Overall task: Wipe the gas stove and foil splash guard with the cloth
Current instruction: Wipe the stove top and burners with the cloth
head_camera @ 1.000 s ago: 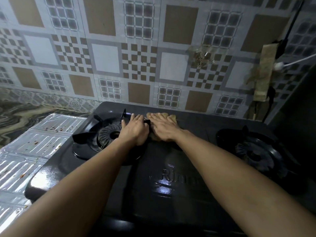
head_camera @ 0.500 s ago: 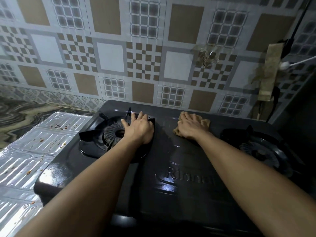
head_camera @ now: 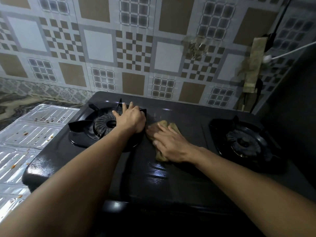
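A black two-burner gas stove (head_camera: 171,182) fills the middle of the view. My right hand (head_camera: 168,143) lies flat on a tan cloth (head_camera: 159,157), pressing it onto the stove top between the two burners. The cloth shows beyond my fingertips and beside my palm. My left hand (head_camera: 131,118) rests on the right side of the left burner's pan support (head_camera: 82,124), fingers spread over the grate. A silver foil splash guard (head_camera: 25,134) lies flat to the left of the stove, speckled with reddish-brown food spots.
The right burner (head_camera: 246,142) sits just right of my right arm. A patterned tile wall (head_camera: 136,48) rises directly behind the stove. A stained strip, a black hose and a white cable (head_camera: 290,52) hang at the right corner. A marbled counter (head_camera: 20,103) shows at the far left.
My right hand has slid the cloth from the back of the stove top toward me and leftward, ending close to the left burner. My left hand has stayed on the left pan support.
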`<state>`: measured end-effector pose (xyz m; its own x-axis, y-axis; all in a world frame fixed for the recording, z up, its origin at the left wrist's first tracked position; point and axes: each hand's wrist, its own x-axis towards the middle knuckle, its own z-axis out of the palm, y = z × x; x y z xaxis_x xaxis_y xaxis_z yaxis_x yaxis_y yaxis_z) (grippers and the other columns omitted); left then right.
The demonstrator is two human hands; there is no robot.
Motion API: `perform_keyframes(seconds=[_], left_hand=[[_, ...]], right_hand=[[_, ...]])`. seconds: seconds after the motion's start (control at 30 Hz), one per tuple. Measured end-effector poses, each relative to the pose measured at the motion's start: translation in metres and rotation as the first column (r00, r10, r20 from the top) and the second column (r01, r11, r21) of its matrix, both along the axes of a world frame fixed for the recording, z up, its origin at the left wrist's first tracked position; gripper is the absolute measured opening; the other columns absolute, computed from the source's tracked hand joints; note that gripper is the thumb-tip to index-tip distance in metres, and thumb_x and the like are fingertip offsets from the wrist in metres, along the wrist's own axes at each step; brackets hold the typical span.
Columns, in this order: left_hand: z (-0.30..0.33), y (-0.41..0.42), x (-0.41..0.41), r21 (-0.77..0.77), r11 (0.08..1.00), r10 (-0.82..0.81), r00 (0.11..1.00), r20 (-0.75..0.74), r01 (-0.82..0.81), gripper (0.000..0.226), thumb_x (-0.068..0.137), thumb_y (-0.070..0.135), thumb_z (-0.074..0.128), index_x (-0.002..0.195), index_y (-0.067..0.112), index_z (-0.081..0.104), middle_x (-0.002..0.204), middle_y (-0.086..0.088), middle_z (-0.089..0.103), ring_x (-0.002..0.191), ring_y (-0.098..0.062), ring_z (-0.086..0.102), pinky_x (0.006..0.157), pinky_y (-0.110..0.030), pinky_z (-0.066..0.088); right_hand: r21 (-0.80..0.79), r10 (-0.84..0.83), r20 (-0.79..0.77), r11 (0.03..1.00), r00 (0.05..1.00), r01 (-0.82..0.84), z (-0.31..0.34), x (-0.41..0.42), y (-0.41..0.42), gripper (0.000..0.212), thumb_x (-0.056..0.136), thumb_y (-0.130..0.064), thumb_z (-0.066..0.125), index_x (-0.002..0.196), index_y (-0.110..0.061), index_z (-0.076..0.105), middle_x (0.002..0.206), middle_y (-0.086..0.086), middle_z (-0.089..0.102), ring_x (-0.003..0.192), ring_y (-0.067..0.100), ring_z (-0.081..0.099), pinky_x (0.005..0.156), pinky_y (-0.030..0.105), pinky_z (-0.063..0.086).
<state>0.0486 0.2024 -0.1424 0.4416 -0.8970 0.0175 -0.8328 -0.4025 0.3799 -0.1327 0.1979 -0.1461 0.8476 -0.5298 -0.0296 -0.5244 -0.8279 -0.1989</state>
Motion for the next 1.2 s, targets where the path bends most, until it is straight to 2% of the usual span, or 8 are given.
perform_keyframes(seconds=[0.1, 0.23, 0.37, 0.53, 0.63, 0.77, 1.03, 1.2], left_hand=[[0.001, 0.001, -0.001, 0.01, 1.0, -0.001, 1.0, -0.001, 0.001, 0.048, 0.1, 0.027, 0.027, 0.143, 0.012, 0.04, 0.162, -0.008, 0.012, 0.149, -0.032, 0.0, 0.112, -0.068, 0.0], [0.002, 0.001, -0.001, 0.019, 1.0, -0.011, 1.0, -0.006, 0.011, 0.048, 0.099, 0.026, 0.026, 0.143, 0.01, 0.039, 0.162, -0.009, 0.013, 0.149, -0.032, 0.001, 0.112, -0.069, 0.0], [0.002, 0.001, 0.0, 0.033, 0.999, -0.016, 1.0, -0.009, 0.016, 0.048, 0.099, 0.026, 0.026, 0.14, 0.009, 0.041, 0.161, -0.01, 0.013, 0.149, -0.033, 0.001, 0.11, -0.07, -0.001], [0.001, 0.001, -0.001, 0.02, 1.0, -0.008, 1.0, -0.004, 0.008, 0.05, 0.097, 0.026, 0.025, 0.143, 0.011, 0.039, 0.161, -0.009, 0.014, 0.149, -0.032, 0.002, 0.11, -0.07, 0.0], [0.002, -0.001, -0.002, 0.023, 1.0, -0.007, 1.0, 0.002, 0.007, 0.051, 0.098, 0.026, 0.025, 0.144, 0.011, 0.037, 0.162, -0.009, 0.014, 0.149, -0.031, 0.002, 0.111, -0.069, 0.0], [0.0, -0.001, 0.0, 0.02, 1.0, -0.009, 1.0, 0.019, 0.008, 0.05, 0.097, 0.027, 0.026, 0.144, 0.012, 0.038, 0.161, -0.009, 0.016, 0.149, -0.032, 0.004, 0.11, -0.07, 0.002], [-0.003, -0.004, 0.002, -0.009, 1.0, -0.007, 1.0, 0.013, 0.007, 0.049, 0.097, 0.026, 0.026, 0.141, 0.012, 0.041, 0.16, -0.008, 0.019, 0.148, -0.031, 0.006, 0.11, -0.071, 0.005], [-0.005, -0.005, 0.003, 0.008, 1.0, -0.013, 1.0, 0.01, 0.013, 0.048, 0.096, 0.026, 0.026, 0.138, 0.011, 0.043, 0.158, -0.009, 0.022, 0.147, -0.032, 0.009, 0.109, -0.071, 0.005]], right_hand=[[0.09, 0.05, 0.135, 0.994, 0.99, -0.063, 0.0, -0.019, 0.027, 0.03, 0.102, -0.021, 0.04, 0.125, -0.011, 0.057, 0.131, 0.006, 0.057, 0.128, 0.019, 0.043, 0.116, 0.035, 0.021], [0.649, -0.321, 0.477, 0.757, 0.818, -0.082, 0.027, -0.031, 0.015, 0.027, 0.103, -0.014, 0.039, 0.115, -0.005, 0.062, 0.082, -0.006, 0.067, 0.076, 0.006, 0.06, 0.073, 0.018, 0.048], [0.903, -0.743, 0.428, 0.38, 0.515, -0.201, 0.044, -0.042, -0.028, 0.029, 0.101, -0.019, 0.041, 0.122, -0.009, 0.059, 0.112, 0.016, 0.065, 0.102, 0.031, 0.063, 0.097, 0.045, 0.05], [0.588, -0.836, 0.52, 0.5, 0.176, 0.635, 0.06, -0.057, -0.074, 0.037, 0.101, -0.008, 0.036, 0.135, -0.008, 0.05, 0.135, 0.012, 0.054, 0.122, 0.028, 0.052, 0.093, 0.028, 0.041], [0.289, -0.648, 0.599, 0.723, 0.47, 0.628, 0.06, -0.053, -0.073, 0.033, 0.098, -0.003, 0.041, 0.125, -0.012, 0.059, 0.128, 0.005, 0.059, 0.118, 0.02, 0.055, 0.086, 0.021, 0.038], [0.066, -0.389, 0.265, 0.92, 0.882, 0.386, 0.051, -0.039, -0.071, 0.038, 0.091, 0.001, 0.042, 0.115, -0.017, 0.065, 0.125, 0.005, 0.062, 0.117, 0.022, 0.055, 0.096, 0.036, 0.047], [0.069, -0.271, 0.047, 0.961, 0.961, 0.267, 0.038, -0.034, -0.062, 0.029, 0.099, -0.022, 0.047, 0.12, -0.016, 0.066, 0.124, 0.006, 0.065, 0.12, 0.024, 0.056, 0.102, 0.037, 0.042], [0.02, -0.145, 0.029, 0.989, 0.989, 0.144, 0.024, -0.041, -0.076, 0.048, 0.102, -0.015, 0.036, 0.148, -0.031, 0.033, 0.158, -0.002, 0.026, 0.147, 0.021, 0.019, 0.12, 0.041, 0.016]])
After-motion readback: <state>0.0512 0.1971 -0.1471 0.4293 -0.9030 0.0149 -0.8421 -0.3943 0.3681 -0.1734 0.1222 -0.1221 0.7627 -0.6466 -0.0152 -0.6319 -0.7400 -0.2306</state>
